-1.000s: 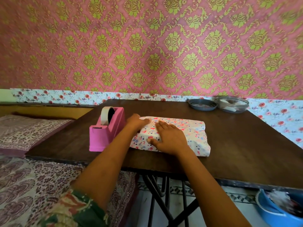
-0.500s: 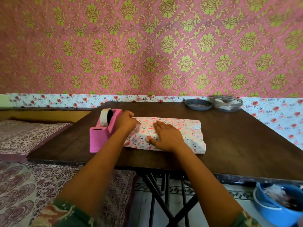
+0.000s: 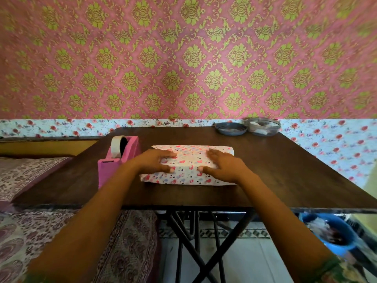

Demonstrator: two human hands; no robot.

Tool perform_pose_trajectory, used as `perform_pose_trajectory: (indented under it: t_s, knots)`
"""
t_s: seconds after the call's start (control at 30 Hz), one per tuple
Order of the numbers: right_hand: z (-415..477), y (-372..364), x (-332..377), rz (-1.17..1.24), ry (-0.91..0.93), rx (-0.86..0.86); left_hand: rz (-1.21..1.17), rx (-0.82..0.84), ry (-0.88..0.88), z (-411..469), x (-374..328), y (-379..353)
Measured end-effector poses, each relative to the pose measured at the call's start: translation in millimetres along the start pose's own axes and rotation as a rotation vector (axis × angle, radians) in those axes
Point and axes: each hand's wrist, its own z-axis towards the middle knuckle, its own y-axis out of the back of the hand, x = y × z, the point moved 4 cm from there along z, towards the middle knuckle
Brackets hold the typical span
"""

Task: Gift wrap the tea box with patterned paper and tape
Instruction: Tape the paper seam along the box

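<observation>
The tea box [image 3: 188, 166] lies flat on the dark wooden table [image 3: 275, 172], fully covered in white paper printed with small hearts. My left hand [image 3: 155, 160] rests flat on the left part of its top, fingers straight. On the right part lies my right hand [image 3: 222, 165], also flat, thumb along the front edge. Both thumbs point toward each other near the middle. A pink tape dispenser [image 3: 117, 160] with a roll of tape stands just left of the box.
Two round shallow dishes [image 3: 231, 128] [image 3: 263, 125] sit at the table's far right edge by the wall. A patterned bed [image 3: 26, 176] lies to the left. A blue basin [image 3: 330, 231] stands on the floor under the table's right side.
My left hand came off the box's left end and now lies flat on top. My right hand slid to the right. The box now lies squarer to the table's front edge.
</observation>
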Motion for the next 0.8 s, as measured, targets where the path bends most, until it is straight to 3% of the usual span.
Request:
perform_pose_trajectory:
  t_s: [0.23, 0.43, 0.6, 0.67, 0.8]
  knots:
    - [1, -8, 3, -0.058, -0.037, -0.064, 0.064, -0.020, 0.027, 1, 3, 5]
    - [4, -16, 3, 0.078, -0.042, -0.105, 0.122, -0.077, 0.080, -5, 3, 5]
    - [3, -16, 3, 0.108, -0.039, -0.104, -0.036, -0.431, 0.162, -35, 15, 33]
    - [3, -17, 4, 0.119, -0.036, -0.113, -0.112, -0.588, 0.270, -54, 25, 50]
    - [3, -19, 2, 0.149, -0.041, -0.128, -0.314, -0.655, 0.564, -80, 55, 69]
